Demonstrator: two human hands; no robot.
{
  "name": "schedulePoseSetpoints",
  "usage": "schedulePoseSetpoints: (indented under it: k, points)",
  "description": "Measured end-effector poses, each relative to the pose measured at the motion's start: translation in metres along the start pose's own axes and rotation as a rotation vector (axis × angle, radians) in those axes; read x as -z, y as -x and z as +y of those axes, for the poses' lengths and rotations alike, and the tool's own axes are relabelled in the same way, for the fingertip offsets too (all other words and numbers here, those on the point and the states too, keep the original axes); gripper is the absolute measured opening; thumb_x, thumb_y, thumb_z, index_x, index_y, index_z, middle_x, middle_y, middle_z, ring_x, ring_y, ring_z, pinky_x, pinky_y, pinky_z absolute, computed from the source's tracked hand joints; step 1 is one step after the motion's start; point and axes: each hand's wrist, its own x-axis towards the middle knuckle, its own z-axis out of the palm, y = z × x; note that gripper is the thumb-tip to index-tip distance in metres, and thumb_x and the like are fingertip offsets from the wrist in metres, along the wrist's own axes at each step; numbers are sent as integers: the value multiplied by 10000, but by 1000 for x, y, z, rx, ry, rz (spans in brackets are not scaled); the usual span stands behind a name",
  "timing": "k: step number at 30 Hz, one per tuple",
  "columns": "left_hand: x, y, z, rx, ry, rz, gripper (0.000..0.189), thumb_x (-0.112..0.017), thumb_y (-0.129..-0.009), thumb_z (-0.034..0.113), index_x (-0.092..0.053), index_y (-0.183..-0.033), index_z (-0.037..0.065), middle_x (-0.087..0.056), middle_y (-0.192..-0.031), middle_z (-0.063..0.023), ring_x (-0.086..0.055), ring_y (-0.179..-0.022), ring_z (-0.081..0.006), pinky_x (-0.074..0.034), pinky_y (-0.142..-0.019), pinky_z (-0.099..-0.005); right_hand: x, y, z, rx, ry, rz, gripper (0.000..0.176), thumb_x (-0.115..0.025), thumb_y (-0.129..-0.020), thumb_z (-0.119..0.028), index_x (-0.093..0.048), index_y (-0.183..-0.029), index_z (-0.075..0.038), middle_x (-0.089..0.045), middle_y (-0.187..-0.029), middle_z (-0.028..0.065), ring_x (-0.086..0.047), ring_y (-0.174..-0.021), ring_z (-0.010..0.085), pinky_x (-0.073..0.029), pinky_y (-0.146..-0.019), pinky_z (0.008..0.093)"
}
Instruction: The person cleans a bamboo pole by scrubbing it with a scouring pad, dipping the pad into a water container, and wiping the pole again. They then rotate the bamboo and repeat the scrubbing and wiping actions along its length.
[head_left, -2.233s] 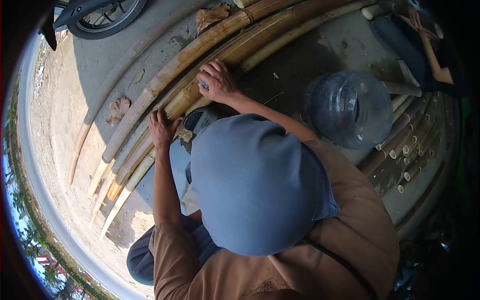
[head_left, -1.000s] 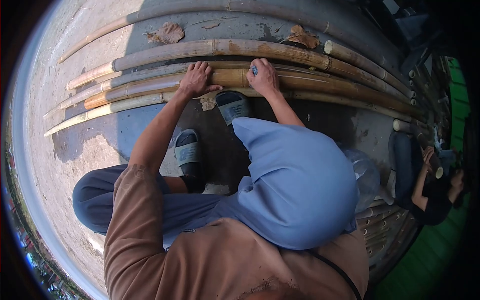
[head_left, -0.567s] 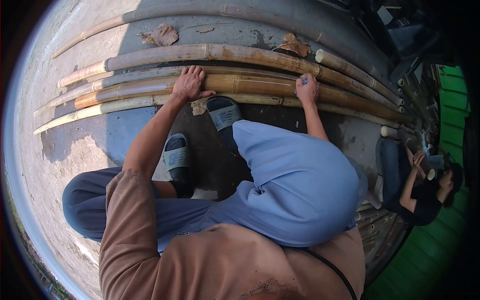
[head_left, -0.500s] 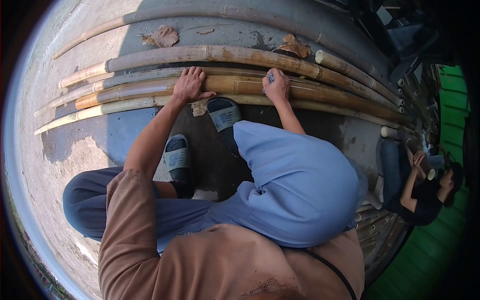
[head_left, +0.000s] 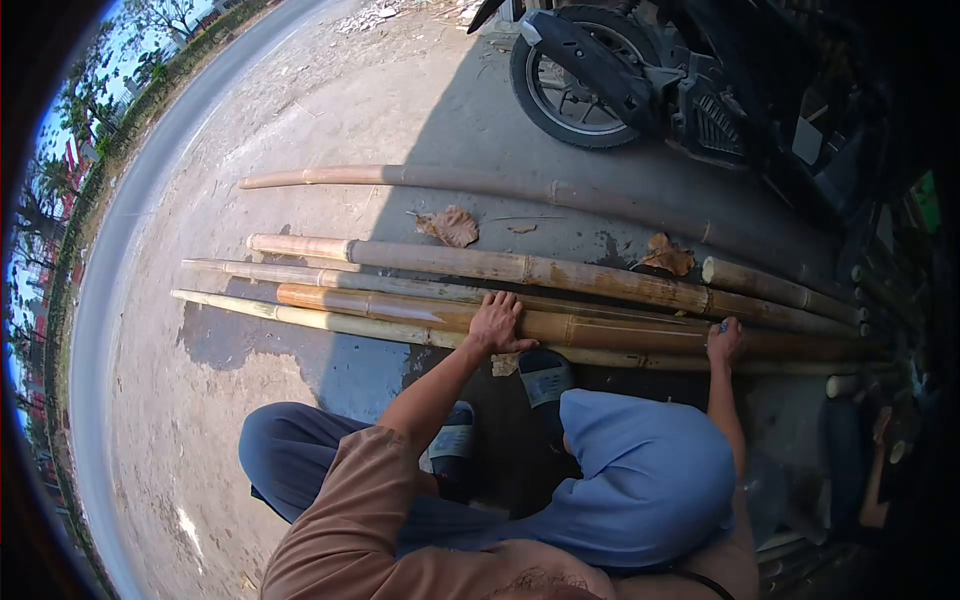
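Observation:
A thick brown bamboo pole [head_left: 620, 332] lies lengthwise on the ground before me, wet-looking along its middle. My left hand [head_left: 496, 322] rests flat on it with fingers stretched out. Farther right on the same pole is my right hand [head_left: 727, 341], closed around a small blue-and-white wad [head_left: 724, 326], mostly hidden by the fingers. A thin pale pole [head_left: 390, 330] runs along the near side. On the far side lie a greyish pole [head_left: 400, 286] and another thick bamboo pole [head_left: 600, 279].
One more pole [head_left: 470, 179] lies farther off, with dry leaves [head_left: 450, 227] nearby. A motorbike [head_left: 620, 85] stands at the upper right. My sandalled foot [head_left: 546, 385] is close to the poles. At the dim right edge, a person's forearm [head_left: 876, 470] shows.
My right hand has slid right along the brown pole with the wad. The left hand stays flat on the pole. My view has swung, bringing in the road and more of the motorbike.

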Motion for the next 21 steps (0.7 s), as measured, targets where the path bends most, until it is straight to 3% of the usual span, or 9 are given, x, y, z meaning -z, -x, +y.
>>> schedulePoseSetpoints:
  k: [3,5,7,8,10,15,17,19,21]
  points:
    - [-7,-1,0,-2,50,67,991,-688,-733,856,-664,-1221,-7,-597,-1240,-173,-522,-1257,-333,-391,-1080,-457,-10,62,-109,189,-310,12,231,-677,-856,-181,-635,-1050,-62,-649,-1054,183,-612,-1032,437,-465,-959,569]
    - [-9,0,-1,-16,39,56,989,-696,-744,843,-659,-1252,-4,-595,-1262,-169,-510,-1274,-328,-382,-1086,-459,5,116,-201,415,-510,-6,239,-698,-835,-182,-629,-1036,-71,-640,-1053,172,-602,-1025,427,-458,-952,557]
    - [-4,-1,-2,-27,49,1,998,-716,-741,828,-643,-1286,-5,-586,-1287,-173,-500,-1287,-328,-381,-1093,-463,23,153,-251,586,-601,-47,262,-726,-820,-192,-641,-1048,-94,-651,-1095,140,-606,-1127,387,-422,-1098,552]
    - [-6,-1,-1,-30,52,7,1005,-727,-730,824,-638,-1285,-10,-584,-1287,-173,-501,-1287,-333,-384,-1095,-464,32,160,-256,663,-587,-33,271,-735,-816,-196,-646,-1052,-100,-654,-1113,132,-605,-1163,374,-400,-1153,551]
    - [-10,-1,-6,-37,41,26,1022,-750,-707,816,-629,-1282,-19,-579,-1286,-174,-504,-1286,-342,-390,-1099,-466,43,143,-231,493,-573,-153,277,-735,-824,-205,-651,-1068,-102,-658,-1151,129,-596,-1218,362,-348,-1221,553]
    - [-11,2,-3,-31,27,24,1034,-743,-735,803,-604,-1327,-34,-562,-1315,-199,-491,-1300,-370,-384,-1087,-495,3,41,-71,22,-211,83,263,-732,-828,-220,-679,-1047,-85,-667,-1106,157,-603,-1125,392,-433,-1071,566]
    - [-7,1,1,-9,10,-11,1039,-742,-732,811,-607,-1321,-34,-566,-1310,-200,-495,-1294,-367,-388,-1079,-493,21,17,-38,-85,-95,11,277,-721,-839,-231,-682,-1069,-81,-661,-1137,162,-580,-1182,393,-432,-1070,582]
    - [-7,-2,5,0,10,-41,1044,-742,-728,818,-610,-1315,-35,-570,-1305,-201,-499,-1287,-365,-392,-1072,-492,23,28,-58,-67,-92,-24,279,-713,-841,-239,-678,-1070,-84,-653,-1137,158,-567,-1208,389,-438,-1060,583]
    - [-9,-6,3,15,21,-57,1051,-743,-723,826,-611,-1310,-35,-573,-1300,-201,-503,-1280,-365,-394,-1067,-492,10,75,-142,96,-277,-27,257,-720,-827,-246,-664,-1022,-88,-644,-1103,154,-572,-1183,397,-461,-1025,558]
